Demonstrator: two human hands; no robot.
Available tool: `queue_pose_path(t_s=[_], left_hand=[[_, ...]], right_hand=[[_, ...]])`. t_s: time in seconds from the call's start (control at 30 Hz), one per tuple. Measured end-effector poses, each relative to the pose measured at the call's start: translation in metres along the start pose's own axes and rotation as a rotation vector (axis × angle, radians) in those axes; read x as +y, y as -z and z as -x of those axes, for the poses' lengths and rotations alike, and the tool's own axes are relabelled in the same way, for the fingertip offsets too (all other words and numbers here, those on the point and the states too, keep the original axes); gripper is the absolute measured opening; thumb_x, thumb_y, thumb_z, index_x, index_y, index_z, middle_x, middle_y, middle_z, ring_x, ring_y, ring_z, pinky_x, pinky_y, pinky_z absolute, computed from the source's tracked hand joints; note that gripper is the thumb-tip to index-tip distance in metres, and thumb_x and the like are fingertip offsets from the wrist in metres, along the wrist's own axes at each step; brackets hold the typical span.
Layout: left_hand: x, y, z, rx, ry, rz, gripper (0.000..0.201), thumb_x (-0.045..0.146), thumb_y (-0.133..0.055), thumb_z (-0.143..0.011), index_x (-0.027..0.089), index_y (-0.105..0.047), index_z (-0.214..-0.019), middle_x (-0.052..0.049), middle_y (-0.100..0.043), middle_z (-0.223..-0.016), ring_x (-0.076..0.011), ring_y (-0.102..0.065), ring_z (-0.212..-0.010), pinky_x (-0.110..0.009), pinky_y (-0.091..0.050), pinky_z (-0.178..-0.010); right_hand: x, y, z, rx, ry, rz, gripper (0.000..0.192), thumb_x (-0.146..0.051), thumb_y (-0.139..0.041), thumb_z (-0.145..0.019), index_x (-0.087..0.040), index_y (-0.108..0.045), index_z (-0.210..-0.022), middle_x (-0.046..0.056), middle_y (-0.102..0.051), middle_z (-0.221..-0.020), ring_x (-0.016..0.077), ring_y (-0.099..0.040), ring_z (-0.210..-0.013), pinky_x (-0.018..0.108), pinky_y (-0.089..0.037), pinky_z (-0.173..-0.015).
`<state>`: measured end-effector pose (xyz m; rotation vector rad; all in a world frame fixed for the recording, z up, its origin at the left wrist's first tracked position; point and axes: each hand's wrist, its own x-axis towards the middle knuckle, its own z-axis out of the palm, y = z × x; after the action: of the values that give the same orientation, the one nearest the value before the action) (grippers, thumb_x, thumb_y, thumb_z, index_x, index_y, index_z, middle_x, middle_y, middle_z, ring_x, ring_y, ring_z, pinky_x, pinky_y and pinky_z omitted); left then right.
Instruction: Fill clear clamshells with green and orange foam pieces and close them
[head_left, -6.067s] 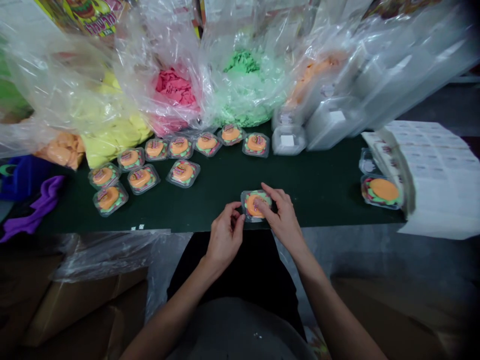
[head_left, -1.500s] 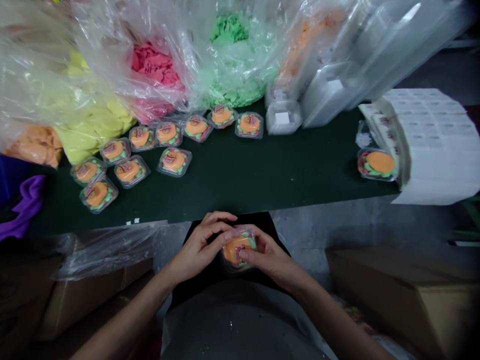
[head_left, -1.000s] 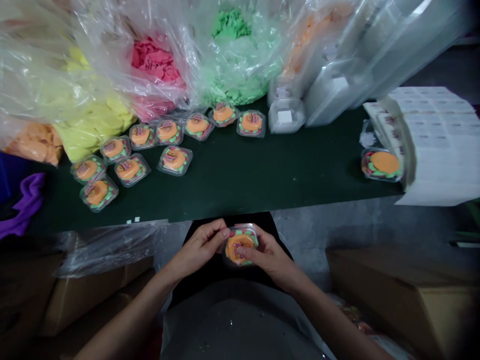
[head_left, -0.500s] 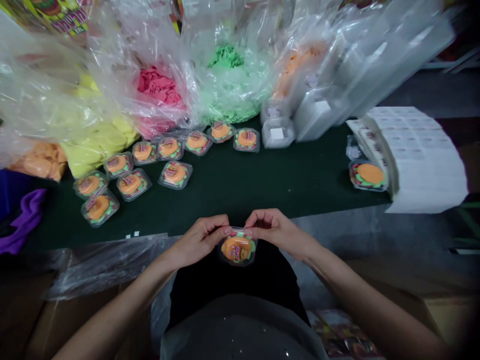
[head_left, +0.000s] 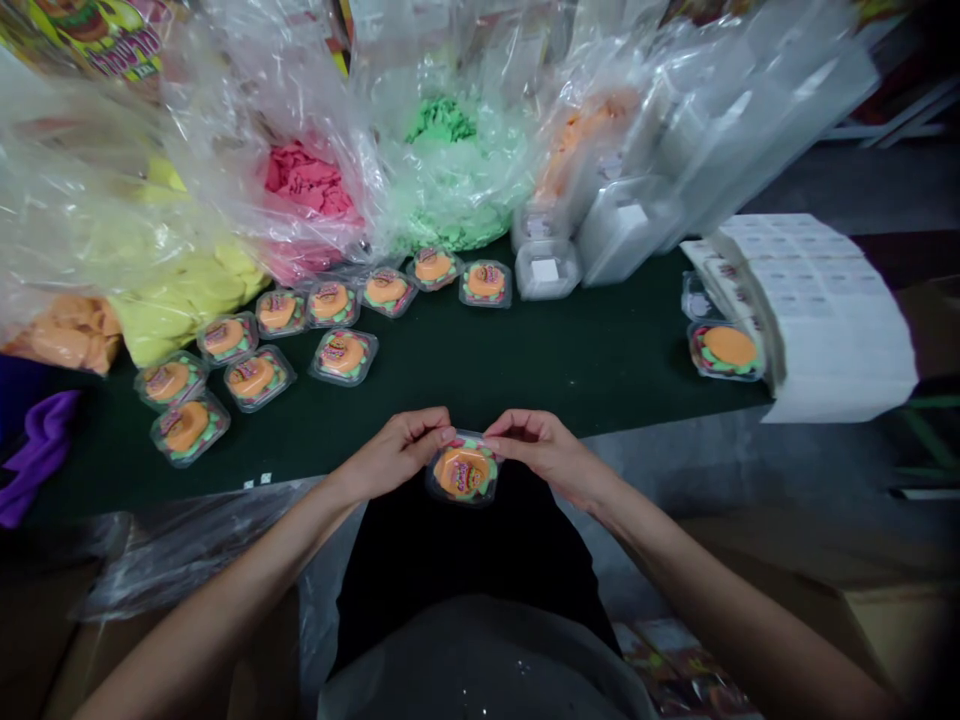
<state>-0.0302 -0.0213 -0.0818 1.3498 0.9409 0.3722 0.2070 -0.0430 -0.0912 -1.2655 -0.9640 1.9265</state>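
Why the box (head_left: 461,468) is pinched by its far rim: likely so that both far corners are gripped while the printed label (head_left: 468,478) stays uncovered.
Left hand (head_left: 400,450): thumb and fingertips drawn narrow on the box's far left corner.
Right hand (head_left: 551,455): the same pinch on its far right corner.
Box's place: between the hands, by the worktop (head_left: 540,370) edge; contact with the worktop cannot be told.
Filled boxes (head_left: 345,356): left of and beyond the box, seemingly grouped out of the arms' way.
Open box (head_left: 726,350): well right of the box, beside paper sheets (head_left: 817,310).
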Motion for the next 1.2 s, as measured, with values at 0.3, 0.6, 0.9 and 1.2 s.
queue_pose_path(t_s=[0.3,0.6,0.9,1.2], left_hand=[[0.009,-0.001,0.009,-0.035,-0.016,-0.073,0.043,0.052,-0.050,-0.101,0.018,-0.047,-0.075,0.005,-0.038,-0.067,-0.0096,-0.031,-0.062,-0.022,-0.025,-0.055],[0.006,0.002,0.005,-0.074,0.010,-0.079,0.043,0.052,-0.049,-0.101,0.018,-0.044,-0.075,0.005,-0.035,-0.068,-0.0098,-0.030,-0.062,-0.023,-0.025,-0.056],[0.030,0.006,-0.004,-0.100,-0.097,-0.256,0.039,0.043,-0.048,-0.101,0.017,-0.045,-0.072,0.004,-0.037,-0.070,-0.0101,-0.034,-0.065,-0.021,-0.029,-0.057],[0.015,0.004,-0.016,-0.168,-0.035,-0.109,0.041,0.048,-0.051,-0.099,0.018,-0.043,-0.071,0.005,-0.034,-0.067,-0.0094,-0.031,-0.061,-0.022,-0.026,-0.055]], right_hand=[[0.002,0.002,0.016,-0.052,-0.025,-0.075,0.026,-0.036,-0.091,-0.068,-0.019,-0.074,-0.078,-0.002,-0.069,-0.073,0.0120,-0.059,-0.069,0.029,-0.045,-0.071],[0.018,-0.001,0.013,-0.039,-0.016,-0.120,0.028,-0.037,-0.091,-0.067,-0.019,-0.072,-0.076,-0.002,-0.067,-0.071,0.0124,-0.057,-0.067,0.029,-0.043,-0.070],[0.002,-0.003,0.017,-0.035,-0.006,-0.052,0.028,-0.042,-0.087,-0.073,-0.020,-0.071,-0.076,-0.001,-0.068,-0.072,0.0132,-0.057,-0.069,0.030,-0.044,-0.070],[0.011,-0.002,0.012,0.037,0.054,0.004,0.035,-0.047,-0.088,-0.071,-0.019,-0.067,-0.070,-0.002,-0.062,-0.065,0.0117,-0.052,-0.062,0.028,-0.040,-0.063]])
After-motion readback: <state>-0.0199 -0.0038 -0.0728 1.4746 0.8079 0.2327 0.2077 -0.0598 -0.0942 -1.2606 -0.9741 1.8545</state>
